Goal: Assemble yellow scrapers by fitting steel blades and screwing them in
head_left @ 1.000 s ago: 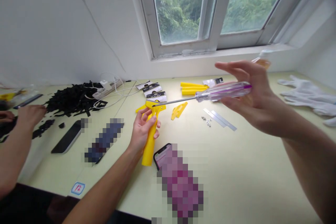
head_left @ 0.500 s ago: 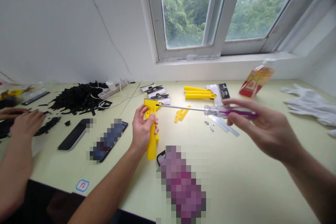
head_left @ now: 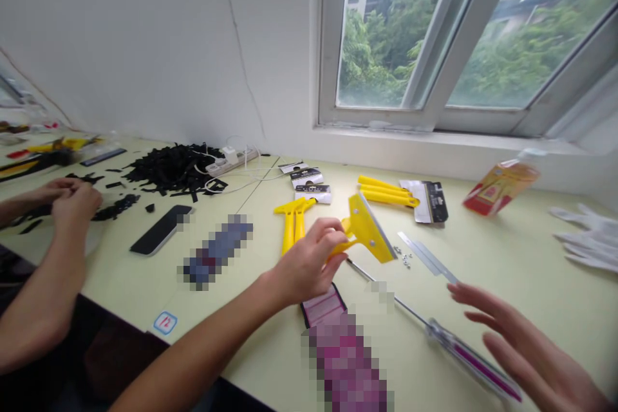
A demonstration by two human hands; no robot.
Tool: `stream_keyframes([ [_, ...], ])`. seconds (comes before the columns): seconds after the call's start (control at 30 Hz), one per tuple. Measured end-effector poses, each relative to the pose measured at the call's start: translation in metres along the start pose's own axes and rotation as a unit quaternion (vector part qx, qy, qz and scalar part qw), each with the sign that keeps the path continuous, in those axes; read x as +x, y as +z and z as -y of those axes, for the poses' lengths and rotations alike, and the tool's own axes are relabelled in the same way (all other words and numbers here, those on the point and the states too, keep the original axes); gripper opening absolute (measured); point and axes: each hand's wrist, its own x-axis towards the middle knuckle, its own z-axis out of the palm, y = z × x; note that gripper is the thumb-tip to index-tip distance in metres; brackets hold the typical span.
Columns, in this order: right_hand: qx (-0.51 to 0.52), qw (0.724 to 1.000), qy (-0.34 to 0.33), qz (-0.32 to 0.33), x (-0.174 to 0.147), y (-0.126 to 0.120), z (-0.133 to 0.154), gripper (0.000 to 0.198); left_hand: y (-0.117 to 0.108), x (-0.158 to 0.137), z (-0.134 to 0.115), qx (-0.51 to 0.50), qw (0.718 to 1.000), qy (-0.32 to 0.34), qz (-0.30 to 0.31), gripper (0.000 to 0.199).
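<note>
My left hand point(head_left: 313, 261) is closed around the handle of a yellow scraper point(head_left: 367, 232). Its wide head, tilted to the right, carries a metal edge strip and two screws. Below my right hand point(head_left: 512, 335), whose fingers are spread and hold nothing, a long screwdriver point(head_left: 476, 360) with a clear and purple handle appears to rest on the table. Beyond the right fingertips are thin metal blades point(head_left: 427, 257) and several small screws or nuts point(head_left: 404, 259). More yellow scraper parts point(head_left: 290, 222) lie behind my left hand.
Yellow handles point(head_left: 389, 193) and a black-and-white card package point(head_left: 429, 201) lie by the window. A drink bottle point(head_left: 499, 187) and white gloves point(head_left: 586, 235) are at right. Phones point(head_left: 161, 230), a power strip point(head_left: 234, 161), black pieces point(head_left: 168, 170) and a co-worker's hands point(head_left: 72, 199) are at left.
My right hand has let go of the screwdriver and opened, lower and farther right. My left hand has moved right and turned the scraper so its head faces right. The view has shifted left.
</note>
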Motion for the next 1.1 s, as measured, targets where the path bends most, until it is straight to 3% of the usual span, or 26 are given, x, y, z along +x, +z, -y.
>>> stream_keyframes([
  [0.07,0.149,0.983,0.033,0.1,0.038,-0.003,0.038,0.059,0.004,0.005,-0.005,0.068,0.995,0.053,0.054,0.022],
  [0.17,0.201,0.953,0.031,0.225,0.094,0.002,0.086,0.06,0.009,0.01,-0.004,0.109,0.99,0.061,0.069,0.016],
  [0.3,0.221,0.94,-0.027,0.259,0.138,0.023,0.103,0.042,0.007,0.014,0.004,0.114,0.991,0.037,0.054,0.017],
  [0.4,0.236,0.946,-0.046,0.218,0.151,0.031,0.093,0.035,0.0,0.022,0.013,0.104,0.992,0.038,0.053,0.022],
  [0.43,0.234,0.951,-0.047,0.196,0.153,0.029,0.09,0.034,-0.003,0.027,0.018,0.116,0.992,0.01,0.05,0.026],
  [0.5,0.211,0.967,-0.046,0.133,0.156,0.018,0.083,0.033,-0.009,0.041,0.032,0.179,0.976,-0.115,0.038,0.035],
  [0.57,0.154,0.987,-0.041,0.036,0.157,0.001,0.079,0.031,-0.01,0.058,0.053,0.261,0.925,-0.274,0.032,0.045],
  [0.63,0.077,0.993,-0.042,-0.072,0.156,-0.016,0.078,0.027,-0.005,0.074,0.078,0.307,0.876,-0.368,0.049,0.062],
  [0.73,-0.007,0.981,-0.061,-0.184,0.152,-0.03,0.08,0.019,0.014,0.094,0.112,0.342,0.812,-0.466,0.083,0.092],
  [0.83,-0.023,0.974,-0.082,-0.21,0.149,-0.032,0.081,0.015,0.035,0.105,0.132,0.357,0.773,-0.513,0.112,0.103],
  [0.9,-0.019,0.973,-0.091,-0.211,0.149,-0.032,0.081,0.014,0.043,0.108,0.137,0.363,0.769,-0.512,0.124,0.105],
  [0.97,-0.012,0.972,-0.096,-0.214,0.15,-0.032,0.079,0.015,0.044,0.107,0.138,0.367,0.782,-0.486,0.129,0.106],
  [1.1,0.013,0.971,-0.099,-0.219,0.155,-0.034,0.074,0.016,0.034,0.098,0.134,0.35,0.844,-0.384,0.134,0.107],
])
